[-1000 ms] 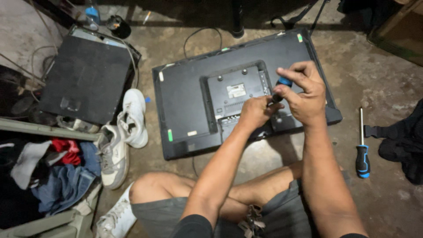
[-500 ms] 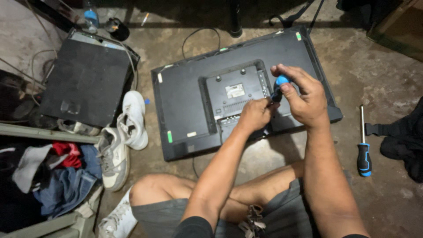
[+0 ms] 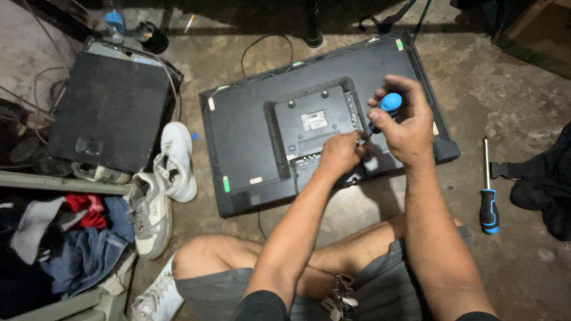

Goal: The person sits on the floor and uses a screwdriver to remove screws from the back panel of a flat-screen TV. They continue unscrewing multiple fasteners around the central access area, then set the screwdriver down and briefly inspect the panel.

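Observation:
A black flat-screen television lies face down on the concrete floor in front of me. My right hand grips a blue-handled screwdriver, its shaft angled down toward the raised back panel's right edge. My left hand is curled with fingers pinched at the screwdriver's tip on the panel. I sit on the floor with my bare knee below the television.
A second screwdriver with a blue and black handle lies on the floor at right. A black flat device rests at left, white sneakers beside it, a bin of clothes lower left. A dark bag sits far right.
My right hand with the screwdriver has shifted slightly and turned on the handle; my left hand stays at the tip. The television has not moved.

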